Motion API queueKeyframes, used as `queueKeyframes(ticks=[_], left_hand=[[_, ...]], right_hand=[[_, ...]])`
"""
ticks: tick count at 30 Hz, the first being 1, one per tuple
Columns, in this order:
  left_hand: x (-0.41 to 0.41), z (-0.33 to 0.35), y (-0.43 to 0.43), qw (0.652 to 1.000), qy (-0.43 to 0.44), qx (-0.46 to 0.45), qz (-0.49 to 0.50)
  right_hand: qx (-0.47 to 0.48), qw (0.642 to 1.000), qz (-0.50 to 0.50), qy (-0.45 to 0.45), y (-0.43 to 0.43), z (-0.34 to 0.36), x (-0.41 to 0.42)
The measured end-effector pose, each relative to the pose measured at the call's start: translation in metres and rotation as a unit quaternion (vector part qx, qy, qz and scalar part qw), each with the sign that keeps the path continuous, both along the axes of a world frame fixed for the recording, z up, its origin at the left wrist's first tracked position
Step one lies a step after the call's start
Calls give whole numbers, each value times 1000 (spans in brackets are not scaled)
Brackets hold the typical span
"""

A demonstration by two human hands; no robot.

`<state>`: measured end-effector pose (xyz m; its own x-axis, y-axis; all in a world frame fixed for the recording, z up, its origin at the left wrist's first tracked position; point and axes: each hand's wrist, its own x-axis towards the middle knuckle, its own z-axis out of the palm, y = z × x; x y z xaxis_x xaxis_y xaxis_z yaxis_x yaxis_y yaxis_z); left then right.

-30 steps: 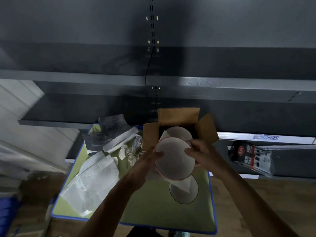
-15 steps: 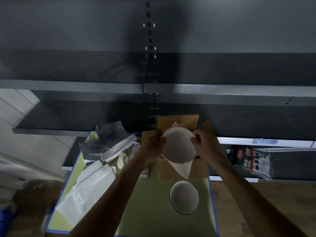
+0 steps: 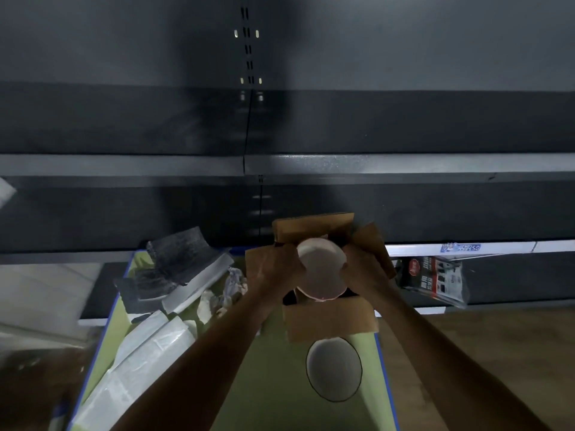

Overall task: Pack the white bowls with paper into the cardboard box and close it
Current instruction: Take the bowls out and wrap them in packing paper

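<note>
Centrally, a white bowl (image 3: 320, 269) sits tilted at the mouth of the open cardboard box (image 3: 329, 321), with the grip of the left hand (image 3: 277, 269) and right hand (image 3: 357, 270) curled round its sides. A second white bowl (image 3: 334, 368) rests on the green table (image 3: 273, 384), just beside the box.

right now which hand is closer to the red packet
Right. The right hand grips the bowl on the side nearest the red packet; the left hand grips its far side.

Both forearms reach forward; left hand (image 3: 278, 269) grips the round white bowl (image 3: 322, 269) at 9 o'clock, right hand (image 3: 361, 270) at 3 o'clock.
</note>
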<state>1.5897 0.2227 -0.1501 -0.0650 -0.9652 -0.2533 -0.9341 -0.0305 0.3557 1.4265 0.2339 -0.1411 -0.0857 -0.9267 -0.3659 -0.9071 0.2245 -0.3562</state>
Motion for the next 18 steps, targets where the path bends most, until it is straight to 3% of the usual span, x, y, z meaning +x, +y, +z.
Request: queueKeyframes(ticks=[5, 14, 18], left_hand=[[-5, 2, -6, 997, -74, -7, -37], [-9, 1, -17, 996, -23, 71, -37], [-13, 0, -13, 998, -13, 51, -15]], right_hand=[[-37, 995, 36, 82, -5, -17, 4], [-67, 986, 54, 145, -3, -29, 9], [-72, 984, 56, 154, 2, -31, 11]])
